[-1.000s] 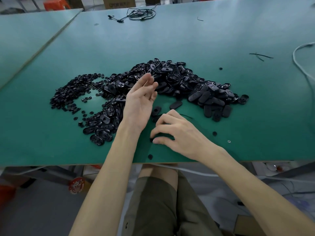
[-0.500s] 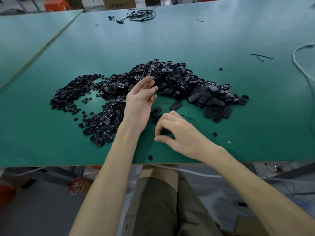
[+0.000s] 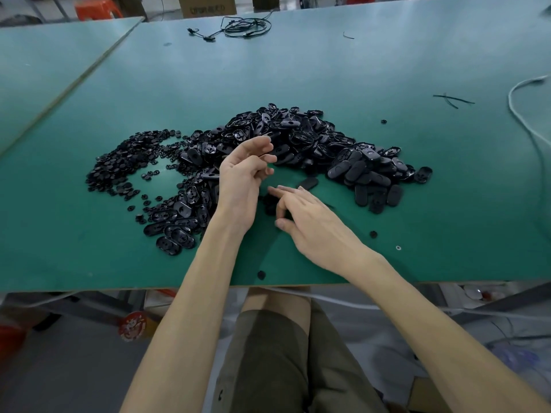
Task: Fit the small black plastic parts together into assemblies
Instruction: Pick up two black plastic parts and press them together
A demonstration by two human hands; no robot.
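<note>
Setting: assembly workshop. Evidence: large green-topped table (image 3: 387, 70) beside a second table (image 3: 44, 61); bulk heap of small black plastic parts (image 3: 298, 135); cardboard box (image 3: 208, 5), orange stool (image 3: 95, 10), loose black cable (image 3: 247, 26).

There was one view only: a wide-angle camera on the person's head. It looked forward and down, close over the near edge of the green table (image 3: 387, 70), with the pile of black parts (image 3: 298, 135) mid-frame.
</note>
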